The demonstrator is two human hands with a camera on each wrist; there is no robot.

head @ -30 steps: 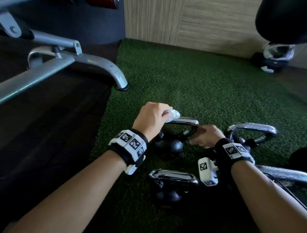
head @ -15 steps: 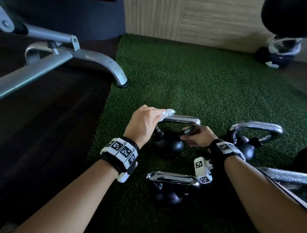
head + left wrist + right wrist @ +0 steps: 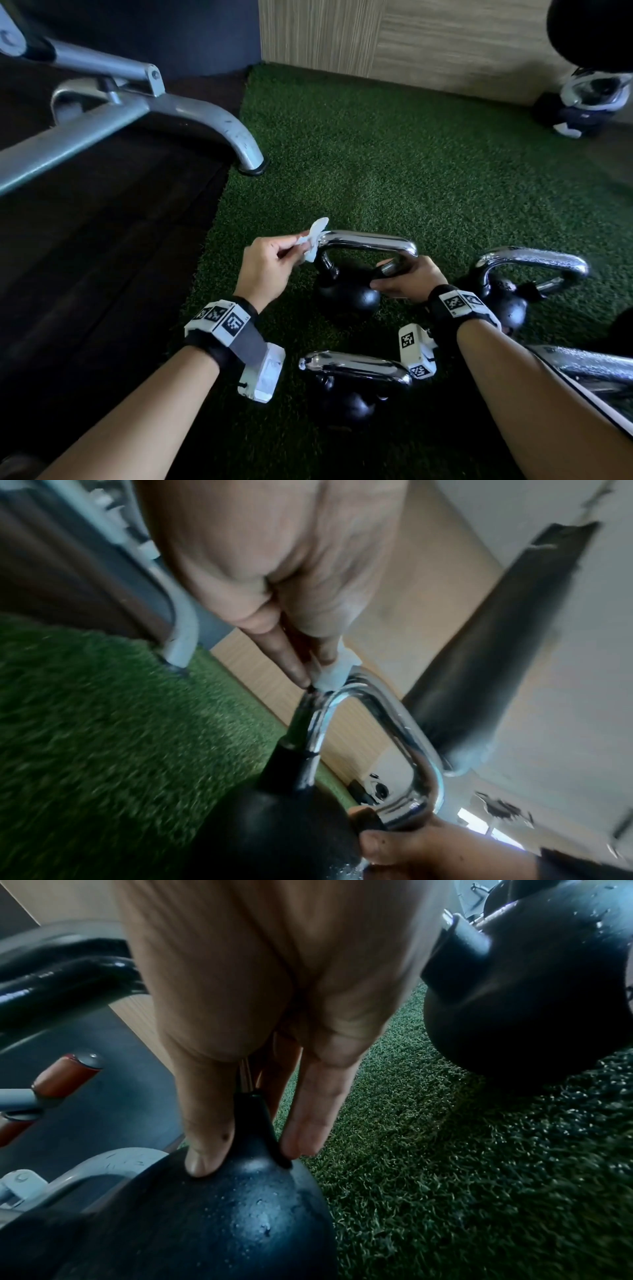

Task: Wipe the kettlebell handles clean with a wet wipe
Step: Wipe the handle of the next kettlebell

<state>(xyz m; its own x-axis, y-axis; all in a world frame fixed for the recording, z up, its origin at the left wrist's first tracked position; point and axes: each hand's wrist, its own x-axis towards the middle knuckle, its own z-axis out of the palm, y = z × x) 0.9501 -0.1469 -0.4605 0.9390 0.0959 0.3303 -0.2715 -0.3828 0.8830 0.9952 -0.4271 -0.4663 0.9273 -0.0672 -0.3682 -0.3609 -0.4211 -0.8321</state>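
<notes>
Hands work apart: the left hand [image 3: 265,265] pinches the limp wet wipe [image 3: 313,240] against the kettlebell [image 3: 346,294] handle [image 3: 368,241] bend, while the right hand [image 3: 409,277] grips its opposite leg. Chrome looks slick and the bell heavy, so bracing low seems wise.

A grey metal frame [image 3: 191,113] stands with its foot at the turf [image 3: 411,178] edge, beside dark flooring [image 3: 85,257].
</notes>
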